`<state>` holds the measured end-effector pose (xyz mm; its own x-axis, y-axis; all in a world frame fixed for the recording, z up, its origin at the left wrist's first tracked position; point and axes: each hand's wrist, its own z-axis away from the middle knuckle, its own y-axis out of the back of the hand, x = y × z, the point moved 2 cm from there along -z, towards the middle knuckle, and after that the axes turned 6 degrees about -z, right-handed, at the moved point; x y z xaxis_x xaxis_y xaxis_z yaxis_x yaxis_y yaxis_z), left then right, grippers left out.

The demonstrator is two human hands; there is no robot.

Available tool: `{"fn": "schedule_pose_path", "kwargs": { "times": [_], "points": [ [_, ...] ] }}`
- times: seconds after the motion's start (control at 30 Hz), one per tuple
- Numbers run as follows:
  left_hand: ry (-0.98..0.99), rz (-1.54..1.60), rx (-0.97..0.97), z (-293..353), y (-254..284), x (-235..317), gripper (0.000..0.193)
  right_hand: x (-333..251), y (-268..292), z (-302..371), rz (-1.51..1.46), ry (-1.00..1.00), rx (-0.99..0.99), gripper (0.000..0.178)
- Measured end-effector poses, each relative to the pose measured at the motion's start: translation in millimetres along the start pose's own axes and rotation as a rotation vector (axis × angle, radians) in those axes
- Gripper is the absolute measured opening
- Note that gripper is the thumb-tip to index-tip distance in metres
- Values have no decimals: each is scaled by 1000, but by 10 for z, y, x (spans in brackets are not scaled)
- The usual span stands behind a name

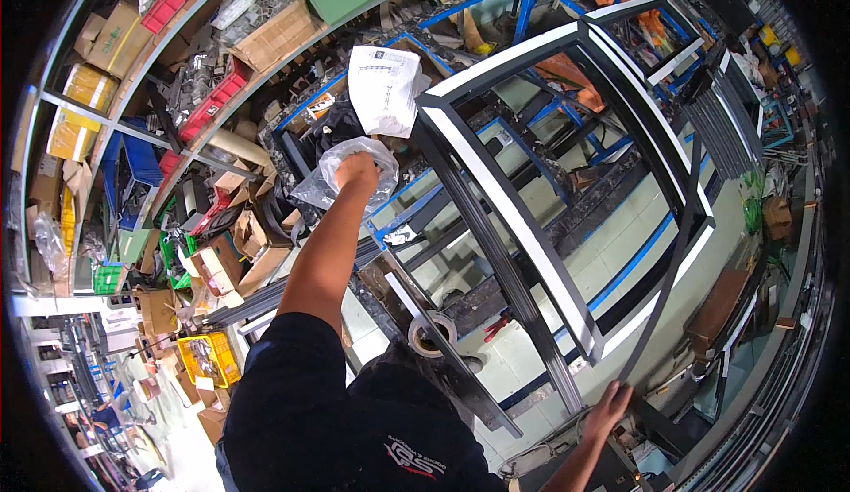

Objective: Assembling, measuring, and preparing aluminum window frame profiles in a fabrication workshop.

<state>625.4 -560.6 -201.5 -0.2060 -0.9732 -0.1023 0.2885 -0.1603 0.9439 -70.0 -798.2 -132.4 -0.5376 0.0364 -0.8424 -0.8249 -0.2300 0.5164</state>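
The left grip [357, 171] is down in the mouth of a clear bag [382, 157] at the upper left of the person, the forearm stretched straight out to it. Its fingers are mostly hidden by the plastic, so I cannot tell whether they are closed on anything. The right grip [609, 406], low on the right, is closed around the near end of a long dark strip [662, 293]. The strip runs up and away from it, bowed in this view, across the right side of a big black-and-white frame [505, 222].

The frame lies over a stand with blue edges. Just beyond the bag, by the frame's far left corner, is a white paper [385, 89] with line drawings on it. Orange cloth [580, 96] shows through the frame's far part.

Nearer the person is a tape roll [415, 339], with a narrow bar crossing it. A red tool [497, 329] lies on the tiled floor to its right. Shelves along the left hold boxes and bins, with a yellow crate [210, 359] below them.
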Motion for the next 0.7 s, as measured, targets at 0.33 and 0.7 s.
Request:
{"fn": "schedule_pose_path", "kwargs": {
  "times": [0.33, 0.7],
  "points": [
    [-68, -69, 0, -104, -176, -102, 32, -160, -283, 929, -522, -342, -33, 21],
    [8, -16, 141, 32, -278, -66, 51, -237, -114, 853, -696, -417, 64, 22]
  ]
}}
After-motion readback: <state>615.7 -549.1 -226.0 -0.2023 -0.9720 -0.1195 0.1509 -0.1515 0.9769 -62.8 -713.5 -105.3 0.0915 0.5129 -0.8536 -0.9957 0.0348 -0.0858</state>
